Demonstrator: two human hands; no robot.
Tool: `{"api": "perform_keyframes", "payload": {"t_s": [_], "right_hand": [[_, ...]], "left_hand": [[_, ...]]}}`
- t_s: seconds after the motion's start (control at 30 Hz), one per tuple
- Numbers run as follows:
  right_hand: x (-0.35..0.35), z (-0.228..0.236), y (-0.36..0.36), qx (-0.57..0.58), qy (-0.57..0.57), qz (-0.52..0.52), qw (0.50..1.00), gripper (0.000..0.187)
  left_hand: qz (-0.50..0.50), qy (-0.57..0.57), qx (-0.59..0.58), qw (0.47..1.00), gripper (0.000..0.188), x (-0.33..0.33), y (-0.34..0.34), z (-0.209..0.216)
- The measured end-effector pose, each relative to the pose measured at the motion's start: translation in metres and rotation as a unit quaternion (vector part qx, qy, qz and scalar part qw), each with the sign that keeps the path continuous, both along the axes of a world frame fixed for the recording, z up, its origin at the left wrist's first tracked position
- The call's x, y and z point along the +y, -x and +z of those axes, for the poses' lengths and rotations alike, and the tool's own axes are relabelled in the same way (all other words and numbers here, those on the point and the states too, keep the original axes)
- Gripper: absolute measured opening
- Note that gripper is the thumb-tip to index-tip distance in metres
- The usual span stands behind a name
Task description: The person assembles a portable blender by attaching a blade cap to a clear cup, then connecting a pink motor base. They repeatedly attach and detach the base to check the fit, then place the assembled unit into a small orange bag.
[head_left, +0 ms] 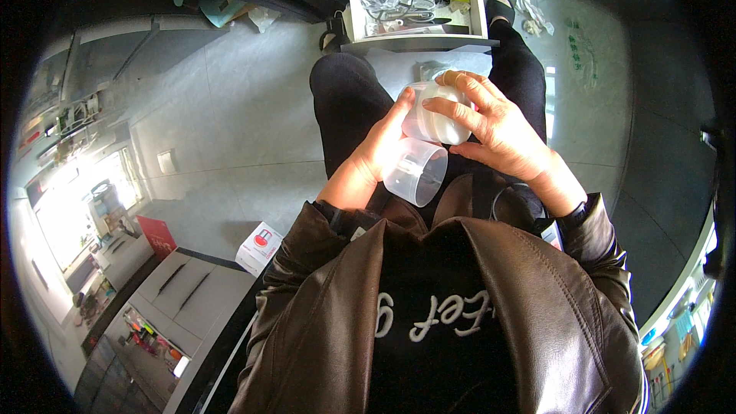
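Note:
In front of my lap, my left hand (376, 152) is closed around a translucent plastic cup (416, 173), its wide mouth facing down and to the right. The same hand's thumb rests against a second translucent container (418, 111) just beyond it. My right hand (502, 126) curls its fingers over a white rounded piece (452, 132) at that container's right side. Whether this piece sits inside the container or against its end, I cannot tell. A bit of crumpled clear plastic (432, 69) shows behind my right fingers.
An open drawer (483, 0) beyond my knees holds plastic bags, a wire whisk-like item and other small goods. Crumpled plastic bags (534, 4) lie on the floor to its right. A white box with a red picture (259, 248) stands left of me, near grey cabinets (184, 291).

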State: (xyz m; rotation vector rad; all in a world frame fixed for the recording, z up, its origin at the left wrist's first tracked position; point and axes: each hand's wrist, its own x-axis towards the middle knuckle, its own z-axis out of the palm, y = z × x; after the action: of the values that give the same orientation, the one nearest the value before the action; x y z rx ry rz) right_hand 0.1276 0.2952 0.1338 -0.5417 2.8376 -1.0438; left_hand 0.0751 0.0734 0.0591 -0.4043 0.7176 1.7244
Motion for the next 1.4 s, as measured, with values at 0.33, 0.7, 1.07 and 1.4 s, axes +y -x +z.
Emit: {"api": "perform_keyframes", "payload": {"t_s": [0.33,0.7,1.07,1.4], "right_hand": [[0.013,-0.008,0.0,-0.325,0.225,-0.143,0.907,0.077],[0.014,-0.026,-0.01,-0.516,0.503,-0.247,0.648,0.079],[0.006,-0.025,-0.009,-0.387,0.515,-0.215,0.734,0.088],[0.002,-0.049,-0.019,-0.338,0.558,-0.208,0.729,0.08]], "left_hand": [[-0.009,0.01,0.095,0.995,0.072,0.004,-0.002,0.004],[-0.043,0.02,0.179,0.983,0.088,0.005,0.002,0.021],[-0.125,0.049,0.449,0.883,0.107,0.01,0.0,0.01],[-0.079,-0.012,0.328,0.941,0.113,0.004,-0.005,0.009]]}}
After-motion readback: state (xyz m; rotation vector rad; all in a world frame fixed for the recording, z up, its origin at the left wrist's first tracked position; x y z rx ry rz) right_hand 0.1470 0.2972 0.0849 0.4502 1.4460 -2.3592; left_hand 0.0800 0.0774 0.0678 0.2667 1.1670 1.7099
